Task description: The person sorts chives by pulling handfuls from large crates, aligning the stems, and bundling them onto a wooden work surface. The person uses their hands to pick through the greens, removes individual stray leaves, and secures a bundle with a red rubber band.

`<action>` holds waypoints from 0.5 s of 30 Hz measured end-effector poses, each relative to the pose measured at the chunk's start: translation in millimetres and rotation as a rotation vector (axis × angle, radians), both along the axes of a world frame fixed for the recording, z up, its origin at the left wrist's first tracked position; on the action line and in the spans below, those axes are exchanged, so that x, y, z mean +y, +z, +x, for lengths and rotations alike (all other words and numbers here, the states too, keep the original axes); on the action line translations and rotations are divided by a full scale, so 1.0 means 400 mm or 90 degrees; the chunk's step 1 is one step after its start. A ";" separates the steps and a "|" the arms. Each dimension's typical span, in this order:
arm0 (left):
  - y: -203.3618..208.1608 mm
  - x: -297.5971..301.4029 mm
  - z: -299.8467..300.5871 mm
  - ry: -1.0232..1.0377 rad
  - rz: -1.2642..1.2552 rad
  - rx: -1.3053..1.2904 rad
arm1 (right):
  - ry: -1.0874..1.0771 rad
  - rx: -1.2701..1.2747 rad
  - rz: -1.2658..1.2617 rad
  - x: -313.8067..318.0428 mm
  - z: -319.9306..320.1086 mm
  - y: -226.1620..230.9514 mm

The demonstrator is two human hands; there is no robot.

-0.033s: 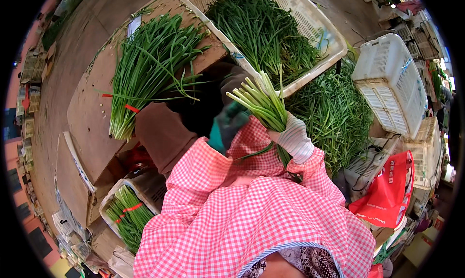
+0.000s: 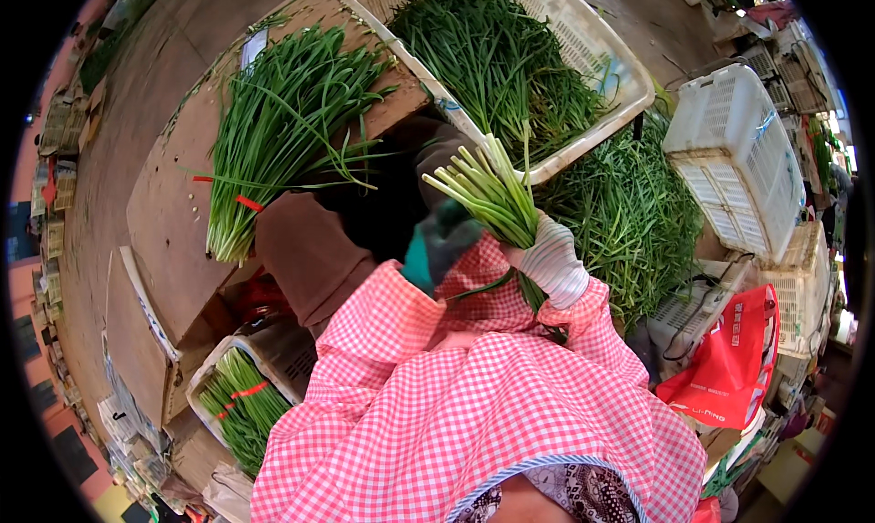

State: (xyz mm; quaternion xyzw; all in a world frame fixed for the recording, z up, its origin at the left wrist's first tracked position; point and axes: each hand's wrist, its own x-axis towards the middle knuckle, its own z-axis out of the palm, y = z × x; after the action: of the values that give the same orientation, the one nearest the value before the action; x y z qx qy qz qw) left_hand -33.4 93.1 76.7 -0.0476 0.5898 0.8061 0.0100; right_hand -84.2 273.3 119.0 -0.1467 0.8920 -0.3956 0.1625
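green stalk bunch [image 2: 501, 206]: gripped it in the right hand [image 2: 550, 259] with curled fingers; held the left hand [image 2: 443, 245] near its left side; couldn't tell finger opening or hold there.

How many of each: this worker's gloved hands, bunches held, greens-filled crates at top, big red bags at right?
Left hand and right hand, gloved: 2
Held bunch of greens: 1
Greens-filled crate at top: 1
Big red bag: 1
Total: 5

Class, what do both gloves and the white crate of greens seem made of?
Left glove: perhaps fabric with a rubbery coating, as dark patches cover the green; blur leaves this open.
Right glove: probably matte knit, given its fine pale stripes.
Crate: likely dull plastic, with moulded-looking slots.
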 end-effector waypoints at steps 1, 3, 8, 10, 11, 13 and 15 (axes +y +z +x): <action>0.016 0.041 -0.004 0.035 0.062 -0.019 | 0.012 -0.001 0.028 -0.018 -0.002 0.018; -0.015 0.082 -0.022 0.105 0.082 -0.001 | 0.006 -0.098 0.044 -0.045 0.001 0.042; 0.048 0.089 -0.069 0.096 0.266 -0.103 | 0.067 -0.096 0.110 -0.050 -0.002 0.047; 0.002 0.088 -0.074 0.094 0.289 -0.063 | 0.117 -0.007 0.130 -0.016 -0.020 0.048; 0.001 0.088 -0.076 0.080 0.270 -0.061 | 0.121 0.018 0.064 0.007 -0.044 0.060; 0.019 0.089 -0.089 0.049 0.236 -0.048 | -0.046 -0.133 -0.165 0.055 -0.086 0.054; 0.043 0.093 -0.092 0.022 0.170 -0.102 | -0.074 -0.115 -0.298 0.043 -0.132 0.082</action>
State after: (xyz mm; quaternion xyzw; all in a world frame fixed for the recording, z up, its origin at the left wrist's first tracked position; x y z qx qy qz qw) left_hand -70.1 130.4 93.8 -0.1200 0.4739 0.8710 0.0496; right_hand -137.1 290.3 151.8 -0.0927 0.7647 -0.6117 0.1801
